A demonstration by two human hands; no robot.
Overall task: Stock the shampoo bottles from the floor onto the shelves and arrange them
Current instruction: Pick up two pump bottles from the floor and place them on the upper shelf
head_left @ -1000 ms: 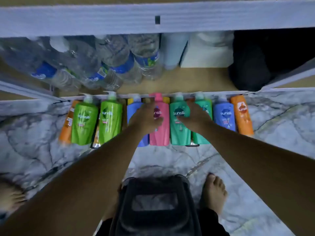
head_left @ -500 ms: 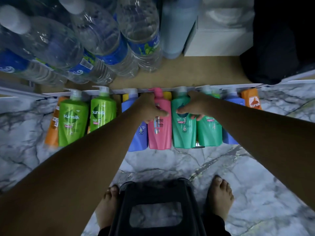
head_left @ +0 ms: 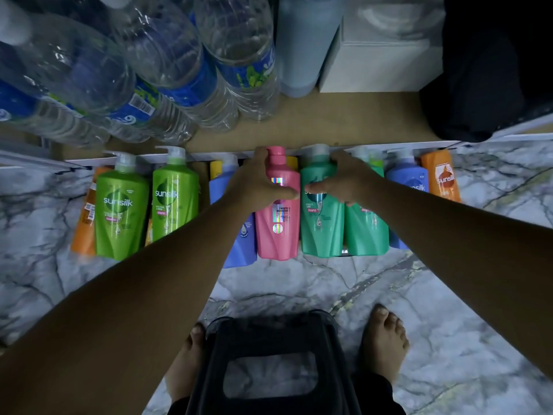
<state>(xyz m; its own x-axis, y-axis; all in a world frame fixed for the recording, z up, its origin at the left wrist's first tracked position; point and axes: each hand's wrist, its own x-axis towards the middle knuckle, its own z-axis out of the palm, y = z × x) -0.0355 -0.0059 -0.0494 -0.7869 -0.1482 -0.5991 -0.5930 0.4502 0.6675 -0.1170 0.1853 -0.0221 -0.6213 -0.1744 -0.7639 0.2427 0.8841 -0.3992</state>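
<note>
Left hand [head_left: 258, 187] curled round pink bottle [head_left: 276, 235] neck; right hand [head_left: 344, 181] grips adjacent teal bottle [head_left: 321, 229].

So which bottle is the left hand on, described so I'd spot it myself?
Find the row of shampoo bottles on the marble floor, below the water bottles. Near its middle, the left hand grips the pink bottle. It is the only pink one, between a blue bottle and a teal bottle.

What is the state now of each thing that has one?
left hand, grips the pink bottle
right hand, grips the teal bottle beside it
pink bottle, upright on the floor, held
teal bottle, upright, held
green bottles, upright on the floor, untouched
water bottles, standing on the shelf
</note>
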